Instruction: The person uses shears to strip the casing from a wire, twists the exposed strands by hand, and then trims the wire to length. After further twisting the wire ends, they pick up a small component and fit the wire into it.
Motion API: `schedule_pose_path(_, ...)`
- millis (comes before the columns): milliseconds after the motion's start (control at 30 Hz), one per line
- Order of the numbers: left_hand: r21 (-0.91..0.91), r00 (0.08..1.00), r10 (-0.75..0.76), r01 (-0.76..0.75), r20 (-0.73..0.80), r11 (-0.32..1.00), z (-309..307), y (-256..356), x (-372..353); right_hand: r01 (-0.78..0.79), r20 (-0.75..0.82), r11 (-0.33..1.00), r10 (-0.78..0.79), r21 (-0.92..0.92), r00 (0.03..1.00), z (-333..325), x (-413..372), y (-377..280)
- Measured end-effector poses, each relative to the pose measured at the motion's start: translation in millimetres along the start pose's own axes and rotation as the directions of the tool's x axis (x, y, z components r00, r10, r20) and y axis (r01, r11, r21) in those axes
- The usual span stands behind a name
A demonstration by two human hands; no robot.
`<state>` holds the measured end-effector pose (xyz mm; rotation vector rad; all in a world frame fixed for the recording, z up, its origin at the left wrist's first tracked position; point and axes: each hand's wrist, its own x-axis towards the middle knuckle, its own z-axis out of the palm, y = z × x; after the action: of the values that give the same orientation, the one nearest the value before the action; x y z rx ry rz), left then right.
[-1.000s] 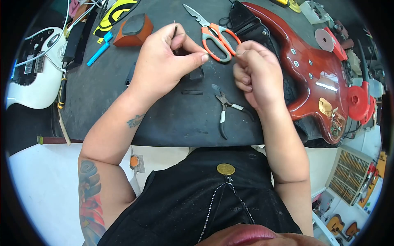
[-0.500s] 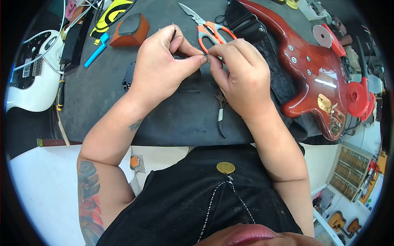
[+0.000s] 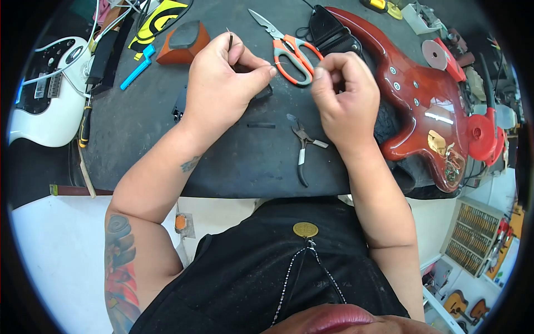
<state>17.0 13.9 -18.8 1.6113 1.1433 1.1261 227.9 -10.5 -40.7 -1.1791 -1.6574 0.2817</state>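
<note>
My left hand [image 3: 222, 80] is closed on a thin dark wire [image 3: 231, 40], whose end sticks up between the fingers; a fine strand shows at the thumb tip. My right hand [image 3: 347, 89] is apart from it, with fingers curled and thumb against the index finger; anything in that pinch is too small to make out. Between the hands lie orange-handled scissors [image 3: 293, 60]. Below them on the dark mat are small pliers [image 3: 302, 146] with spread handles and a short black tube [image 3: 261, 125].
A red guitar body [image 3: 425, 94] lies at the right beside a black case [image 3: 334, 33]. At the left are a white guitar [image 3: 55, 119], a screwdriver [image 3: 84, 127], a blue tool [image 3: 138, 68] and an orange-black block [image 3: 183, 42]. A red reel [image 3: 479, 133] stands far right.
My right hand has moved right, away from my left hand, and the hands no longer meet. The scissors' handles and the pliers now show more fully. My left hand keeps its grip.
</note>
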Motion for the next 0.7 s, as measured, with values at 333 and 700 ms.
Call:
schedule_pose_path(333, -0.022, 0.998, -0.005, 0.006, 0.055, 1.0, 5.1, -0.9, -2.7, 0.224, 0.038, 0.971, -0.222, -0.079, 0.974, 15.9, -2.8, 4.7)
schedule_pose_path(700, 0.098, 0.994, 0.09, -0.096, 0.066, 0.991, 8.9, -5.4, -9.4, -0.856, 0.818, -0.2, 0.458, 0.476, 0.348, -7.9, 8.0, 0.4)
